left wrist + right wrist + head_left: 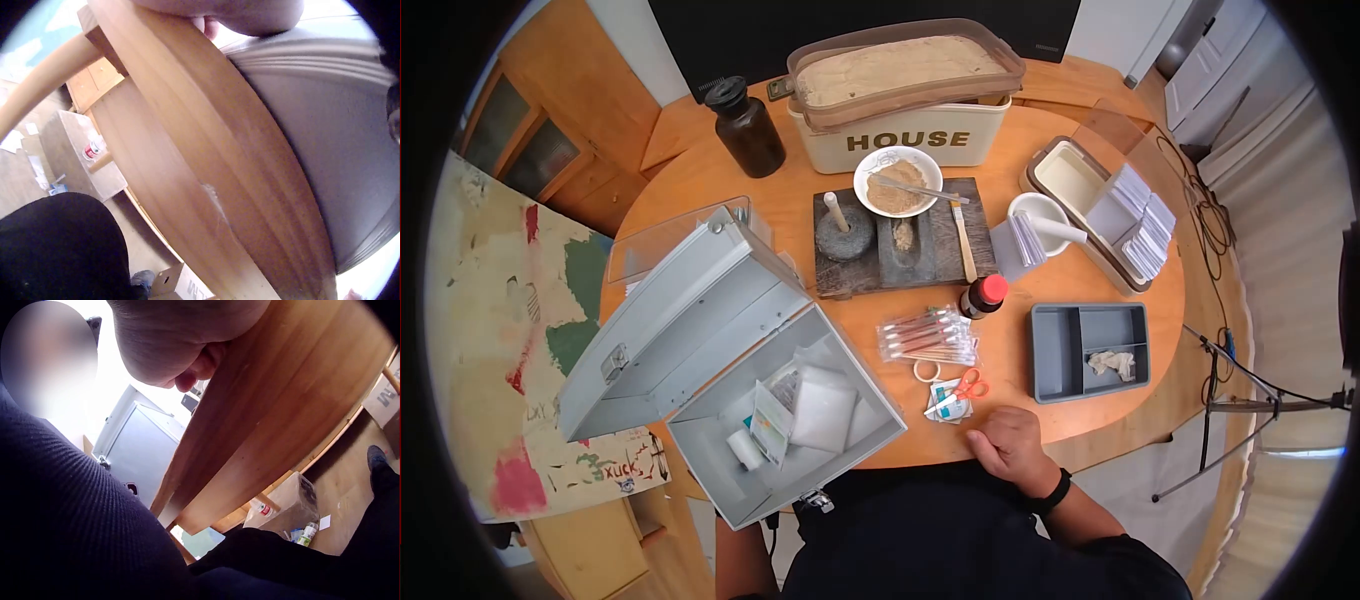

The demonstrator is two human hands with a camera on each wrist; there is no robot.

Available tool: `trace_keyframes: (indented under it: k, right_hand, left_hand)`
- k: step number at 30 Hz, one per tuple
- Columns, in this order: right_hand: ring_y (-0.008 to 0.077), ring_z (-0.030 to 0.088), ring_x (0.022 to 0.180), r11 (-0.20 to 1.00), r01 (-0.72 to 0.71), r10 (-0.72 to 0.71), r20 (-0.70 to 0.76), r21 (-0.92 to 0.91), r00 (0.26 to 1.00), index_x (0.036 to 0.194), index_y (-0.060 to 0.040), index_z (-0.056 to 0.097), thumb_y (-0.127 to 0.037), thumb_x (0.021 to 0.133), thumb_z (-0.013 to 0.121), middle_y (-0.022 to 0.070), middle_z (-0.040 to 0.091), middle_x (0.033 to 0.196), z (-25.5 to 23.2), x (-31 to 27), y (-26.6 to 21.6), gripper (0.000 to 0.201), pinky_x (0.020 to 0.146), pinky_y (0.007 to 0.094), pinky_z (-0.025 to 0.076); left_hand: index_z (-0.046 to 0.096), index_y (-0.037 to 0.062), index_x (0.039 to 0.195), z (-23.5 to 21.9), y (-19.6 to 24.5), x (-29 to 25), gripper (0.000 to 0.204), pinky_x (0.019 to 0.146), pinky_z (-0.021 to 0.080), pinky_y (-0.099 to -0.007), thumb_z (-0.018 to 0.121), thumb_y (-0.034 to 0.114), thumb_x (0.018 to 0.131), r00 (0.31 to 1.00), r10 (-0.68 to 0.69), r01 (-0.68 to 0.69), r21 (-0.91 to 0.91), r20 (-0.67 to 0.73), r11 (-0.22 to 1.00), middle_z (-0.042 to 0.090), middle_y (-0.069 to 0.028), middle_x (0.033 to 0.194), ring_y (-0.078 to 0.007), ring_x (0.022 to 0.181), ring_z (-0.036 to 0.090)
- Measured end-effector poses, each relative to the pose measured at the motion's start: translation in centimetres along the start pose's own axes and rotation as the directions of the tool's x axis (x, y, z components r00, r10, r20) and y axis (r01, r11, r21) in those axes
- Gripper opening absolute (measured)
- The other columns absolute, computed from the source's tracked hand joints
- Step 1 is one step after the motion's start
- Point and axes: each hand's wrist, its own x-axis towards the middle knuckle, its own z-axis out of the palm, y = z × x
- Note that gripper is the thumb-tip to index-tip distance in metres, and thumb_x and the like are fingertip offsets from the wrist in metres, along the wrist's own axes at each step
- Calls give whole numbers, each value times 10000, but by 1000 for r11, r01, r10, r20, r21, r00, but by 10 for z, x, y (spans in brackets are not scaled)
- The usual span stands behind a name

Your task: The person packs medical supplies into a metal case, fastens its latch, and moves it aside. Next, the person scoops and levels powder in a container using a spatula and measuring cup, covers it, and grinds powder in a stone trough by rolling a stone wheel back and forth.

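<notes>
My right hand (1012, 448) rests on the table's front edge, fingers loosely curled and holding nothing; the right wrist view shows its heel and fingertips. Just left of it, orange-handled scissors (962, 393) lie on small packets (952, 409), below a white tape ring (927, 371). The open grey metal case (883, 437) holds a white roll (746, 450), a flat packet (771, 424) and a clear-wrapped white pack (823, 410). It hides my left hand in the head view. In the left wrist view, part of that hand (237, 14) is at the table edge, fingers mostly hidden.
Cotton swab packs (925, 335) and a red-capped bottle (983, 297) sit mid-table. Behind are a dark board (840, 280), a bowl of powder (898, 180), a HOUSE box (900, 150) and a dark jar (750, 135). Right stand a grey tray (1055, 353) and a mortar (1040, 215).
</notes>
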Motion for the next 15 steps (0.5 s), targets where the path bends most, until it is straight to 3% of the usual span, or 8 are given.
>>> trace_keyframes:
  k: [4,8,15]
  right_hand:
    - [286,481,482,999,15,-15,9,-33,1000,563,-71,487,-65,792,728,87,487,547,-1,-1,1,332,458,394,382]
    - [298,491,494,995,25,-25,7,-92,1000,558,-72,484,-85,800,724,95,493,553,-1,1,-4,341,465,411,382]
    - [305,483,492,991,42,-48,-38,-130,998,557,-54,491,-75,803,722,99,481,542,5,-3,-2,338,465,418,371]
  left_hand:
    - [480,83,1312,4,6,-16,444,963,517,-421,397,419,1034,998,57,-55,71,-35,996,573,-109,1222,-222,1091,597]
    - [470,85,1330,-1,8,3,467,973,512,-426,402,435,1030,992,94,-83,118,-88,990,567,-114,1239,-226,1109,592]
    - [453,88,1362,-12,19,-20,509,991,502,-436,409,464,1023,961,76,-18,214,-266,977,557,-122,1269,-233,1140,582]
